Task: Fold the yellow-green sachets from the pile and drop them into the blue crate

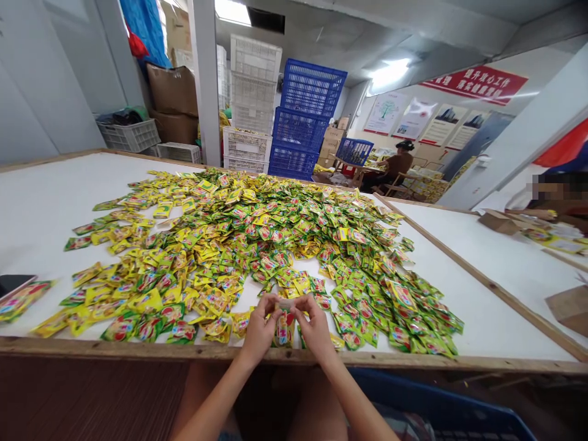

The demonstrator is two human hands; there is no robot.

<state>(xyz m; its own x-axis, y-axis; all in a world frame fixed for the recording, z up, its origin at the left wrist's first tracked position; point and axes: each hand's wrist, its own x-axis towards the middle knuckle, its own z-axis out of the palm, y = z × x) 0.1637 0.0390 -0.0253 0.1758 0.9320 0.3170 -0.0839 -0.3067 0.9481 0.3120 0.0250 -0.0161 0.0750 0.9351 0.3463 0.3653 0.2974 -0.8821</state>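
Note:
Both my left hand and my right hand pinch the top edge of one candy pouch, a hand at each upper corner. The pouch hangs upright near the table's front edge, its printed face toward me. Around my hands spreads a large heap of small yellow and green packets with red fruit prints. Several green packets lie just right of my right hand, and yellow ones lie left of my left hand.
A wooden strip divides the white table. At far left lies a phone by a larger pouch. A blue crate sits below the edge. Behind rise stacked blue baskets; a person sits farther back.

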